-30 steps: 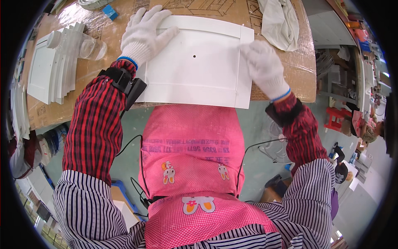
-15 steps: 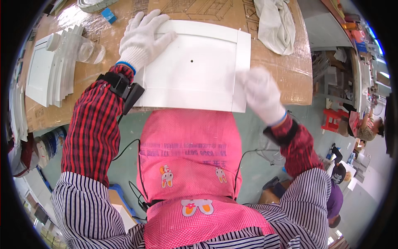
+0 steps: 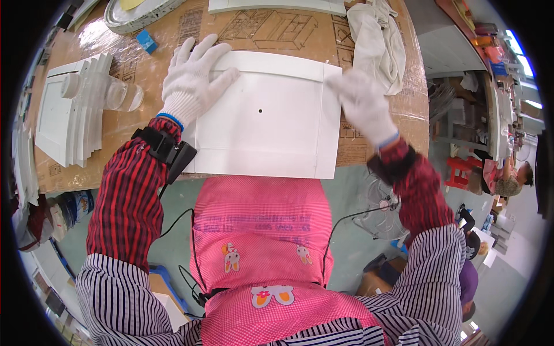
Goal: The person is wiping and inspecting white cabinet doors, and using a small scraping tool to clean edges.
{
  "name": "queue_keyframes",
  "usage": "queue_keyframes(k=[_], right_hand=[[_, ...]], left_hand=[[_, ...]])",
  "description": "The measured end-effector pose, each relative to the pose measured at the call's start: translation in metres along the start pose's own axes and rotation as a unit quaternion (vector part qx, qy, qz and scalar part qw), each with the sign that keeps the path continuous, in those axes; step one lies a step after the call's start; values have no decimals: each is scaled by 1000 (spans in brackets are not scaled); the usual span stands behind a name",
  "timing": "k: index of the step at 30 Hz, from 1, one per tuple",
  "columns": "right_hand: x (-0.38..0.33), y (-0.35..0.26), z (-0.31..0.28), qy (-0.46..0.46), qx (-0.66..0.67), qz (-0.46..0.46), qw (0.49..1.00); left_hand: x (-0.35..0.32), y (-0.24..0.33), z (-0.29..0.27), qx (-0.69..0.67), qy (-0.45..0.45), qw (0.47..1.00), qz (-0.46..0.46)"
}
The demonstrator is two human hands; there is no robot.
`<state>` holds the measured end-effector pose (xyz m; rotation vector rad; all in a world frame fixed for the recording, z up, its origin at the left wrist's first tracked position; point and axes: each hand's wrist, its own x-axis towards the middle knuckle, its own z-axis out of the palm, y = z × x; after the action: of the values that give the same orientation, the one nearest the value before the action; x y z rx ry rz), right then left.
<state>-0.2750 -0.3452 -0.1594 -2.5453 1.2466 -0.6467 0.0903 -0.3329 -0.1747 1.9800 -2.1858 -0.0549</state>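
A white framed panel [image 3: 259, 138], like a cabinet door with one small dark hole, lies flat on the cardboard-covered table [image 3: 124, 167] in front of me. My left hand [image 3: 195, 78], in a white knit glove, rests with fingers spread over the panel's far left corner. At the far right corner is my right hand [image 3: 366, 109], gloved the same way. Motion blur smears its fingers, so whether they hold anything is unclear. Beyond the right hand a crumpled off-white cloth [image 3: 378, 49] lies on the table.
Several white panels [image 3: 63, 115] lean in a stack at the left, by a clear plastic jar [image 3: 124, 95]. A blue block [image 3: 146, 41] and a round tub [image 3: 141, 16] are at the far left. Another white panel [image 3: 277, 4] shows at the far edge. A fan [image 3: 381, 210] stands below right.
My right hand has moved away from me along the panel's right edge, toward the far corner. My left hand stays on the panel. The whole table sits lower in the picture.
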Motion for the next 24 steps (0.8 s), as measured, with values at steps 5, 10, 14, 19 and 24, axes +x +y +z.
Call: queue_keyframes(k=[5,10,14,19,24], right_hand=[[-53,-47,-23,-108,34,-82,990],[33,38,-20,-41,-14,38,998],[24,24,-19,3,-10,17,1000],[-28,-20,-21,-43,53,-8,998],[36,29,-9,0,55,10,998]], left_hand=[[0,7,-8,-13,-17,1000,-13],[1,6,-1,-17,-10,1000,4],[0,4,-4,-20,-22,999,-21],[0,8,-9,-10,-10,1000,-4],[1,8,-10,-24,-16,1000,-7]])
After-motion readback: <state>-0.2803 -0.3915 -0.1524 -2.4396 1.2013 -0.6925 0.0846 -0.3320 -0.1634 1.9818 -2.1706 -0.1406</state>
